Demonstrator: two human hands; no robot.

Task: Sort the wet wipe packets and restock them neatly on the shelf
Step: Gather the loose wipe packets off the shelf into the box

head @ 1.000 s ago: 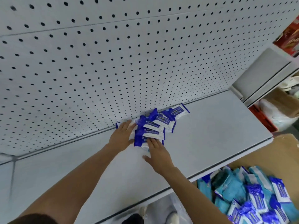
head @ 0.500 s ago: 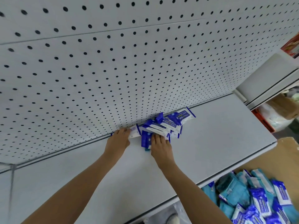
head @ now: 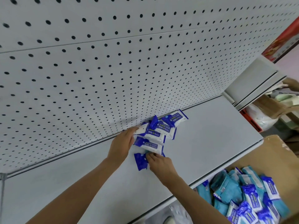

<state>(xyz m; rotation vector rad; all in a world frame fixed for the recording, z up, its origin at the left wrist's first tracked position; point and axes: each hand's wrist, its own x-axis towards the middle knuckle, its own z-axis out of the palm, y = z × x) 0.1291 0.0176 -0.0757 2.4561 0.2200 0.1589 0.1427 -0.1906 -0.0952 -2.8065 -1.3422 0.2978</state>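
Several blue-and-white wet wipe packets lie in a loose overlapping row on the grey shelf, up against the pegboard back wall. My left hand rests against the left ends of the packets, its fingertips touching the farthest one. My right hand pinches the nearest packet, which lies pulled a little forward of the row. Lower right, a cardboard box holds many more blue and teal packets.
The white pegboard wall rises right behind the shelf. A second shelf section stands to the right, with bags and boxes under it. Another person's hand shows at the far right edge. Bare shelf surface extends left and right of the packets.
My right hand has drawn back toward the shelf's front, pulling one packet out of the row. My left hand has shifted right, onto the packets' left ends. The camera has moved closer.
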